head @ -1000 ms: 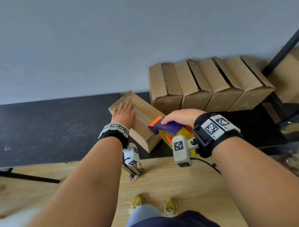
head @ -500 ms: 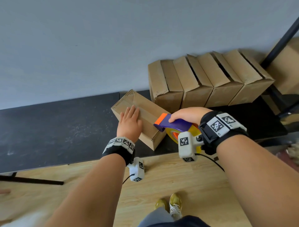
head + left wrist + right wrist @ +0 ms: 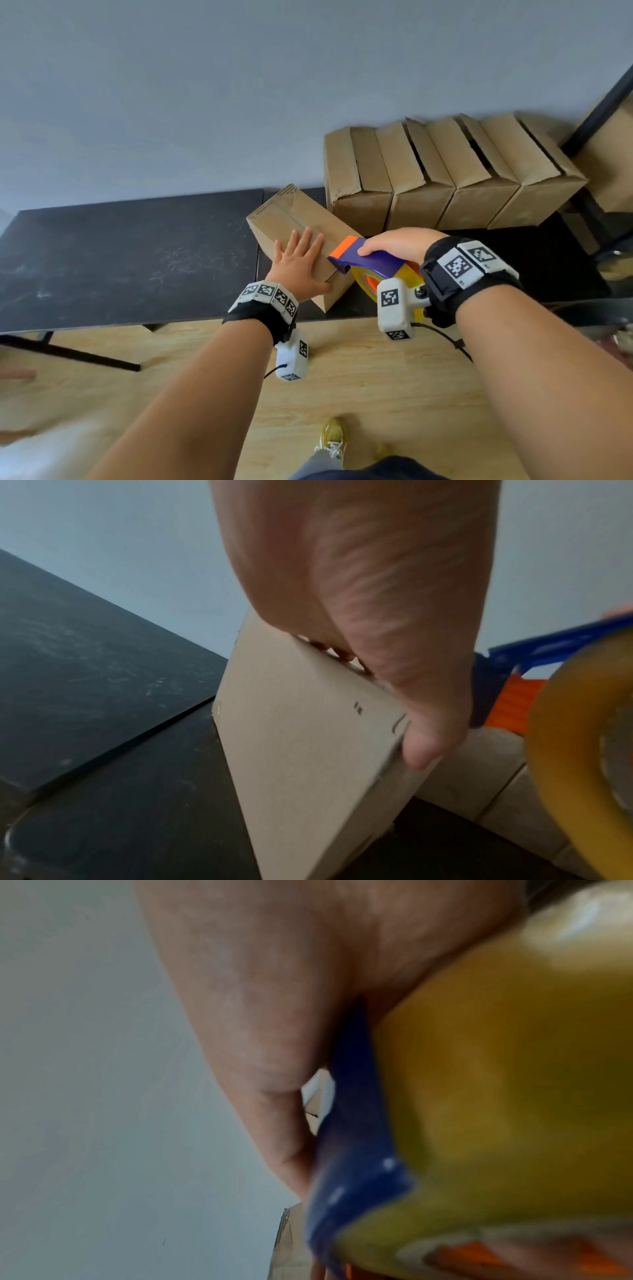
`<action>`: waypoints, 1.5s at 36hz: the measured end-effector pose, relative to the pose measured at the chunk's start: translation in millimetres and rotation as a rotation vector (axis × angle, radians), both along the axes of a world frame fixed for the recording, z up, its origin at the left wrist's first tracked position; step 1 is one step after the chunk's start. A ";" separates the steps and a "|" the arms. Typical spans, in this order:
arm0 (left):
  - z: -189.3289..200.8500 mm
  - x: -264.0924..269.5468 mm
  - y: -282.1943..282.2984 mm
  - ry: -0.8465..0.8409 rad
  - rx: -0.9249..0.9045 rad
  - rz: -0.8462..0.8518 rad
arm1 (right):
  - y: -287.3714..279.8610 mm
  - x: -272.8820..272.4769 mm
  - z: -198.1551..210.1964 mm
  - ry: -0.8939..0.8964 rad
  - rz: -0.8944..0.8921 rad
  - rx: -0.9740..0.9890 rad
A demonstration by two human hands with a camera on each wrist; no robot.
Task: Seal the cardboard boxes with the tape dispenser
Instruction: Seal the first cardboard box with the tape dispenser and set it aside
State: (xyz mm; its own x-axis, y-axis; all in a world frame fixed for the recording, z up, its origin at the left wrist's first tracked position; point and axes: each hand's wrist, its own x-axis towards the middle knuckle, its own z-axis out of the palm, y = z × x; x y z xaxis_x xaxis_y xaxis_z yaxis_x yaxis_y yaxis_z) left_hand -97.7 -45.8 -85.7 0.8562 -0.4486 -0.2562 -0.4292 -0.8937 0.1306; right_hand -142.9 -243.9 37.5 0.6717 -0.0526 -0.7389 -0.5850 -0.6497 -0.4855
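A brown cardboard box [image 3: 291, 219] lies at an angle on the black table [image 3: 130, 257], its near corner toward me. My left hand [image 3: 298, 260] lies flat on the box's top with straight fingers, the thumb along the near edge; in the left wrist view the left hand [image 3: 359, 588] presses the box [image 3: 301, 750]. My right hand [image 3: 397, 243] grips a purple and orange tape dispenser [image 3: 363, 260] with a yellowish tape roll, its orange end at the box's right corner. The right wrist view shows the dispenser [image 3: 359, 1137] close up under my right hand [image 3: 257, 988].
A row of several closed cardboard boxes [image 3: 445, 178] stands against the grey wall at the back right. A dark shelf frame [image 3: 599, 102] with another box rises at the far right. The floor [image 3: 359, 394] below is light wood, with my shoes in view.
My left hand has slid back along the box top toward the near corner. The dispenser in my right hand stays at the box's right corner. The view has shifted slightly.
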 end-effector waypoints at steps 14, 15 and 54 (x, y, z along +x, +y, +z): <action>0.0 -1.3 -13.8 -0.021 0.187 0.022 | -22.4 -23.1 -20.9 -0.014 -0.036 0.071; 0.0 -1.6 -14.3 -0.020 0.190 0.023 | -23.2 -23.9 -21.8 -0.013 -0.040 0.075; -5.3 26.4 -34.8 -0.027 0.015 0.196 | -36.3 -34.9 -60.0 -0.025 -0.131 0.016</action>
